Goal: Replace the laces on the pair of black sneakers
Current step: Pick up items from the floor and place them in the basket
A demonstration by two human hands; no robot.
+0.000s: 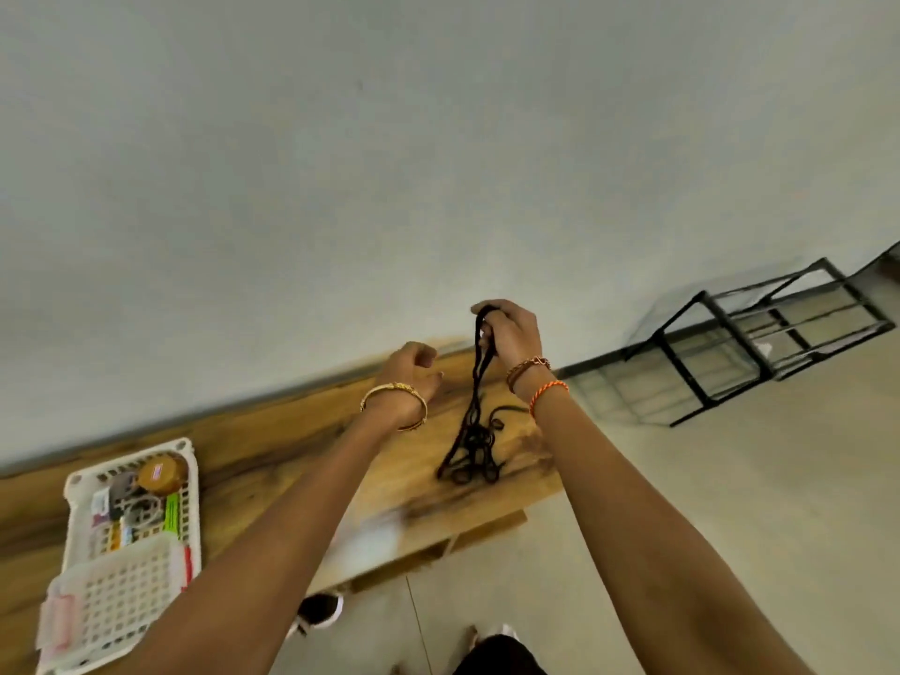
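My right hand (511, 333) grips the top of a bunch of black laces (475, 431) and holds it up; the loops hang down and their tangled lower end lies on the wooden table (272, 445). My left hand (414, 372), with a gold bangle on the wrist, hovers just left of the laces with loosely curled fingers and holds nothing. On the floor under the table's front edge a black sneaker with a white sole (319, 611) shows in part. Another white shoe edge (501, 631) peeks out near the bottom.
A white plastic basket (187, 484) with a brown jar and small items stands at the table's left, a second white basket (121, 591) in front of it. A black metal rack (759, 343) stands on the floor at the right, against the wall.
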